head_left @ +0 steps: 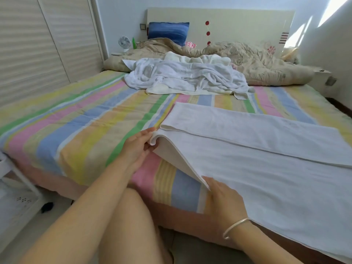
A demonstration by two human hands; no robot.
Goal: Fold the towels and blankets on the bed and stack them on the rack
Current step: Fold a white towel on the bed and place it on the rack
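Towel [266,159], cut off rightward — left hand [139,147] pinches its corner, right hand [222,197] its edge.

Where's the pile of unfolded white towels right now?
Head view, centre top: the crumpled white towels lie mid-bed, just before the beige quilt, beyond the half-folded towel.

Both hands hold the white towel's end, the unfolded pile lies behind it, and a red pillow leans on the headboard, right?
Not quite: the head view shows the pillow is blue, not red. The left hand and right hand do hold the white towel, with the unfolded pile behind it.
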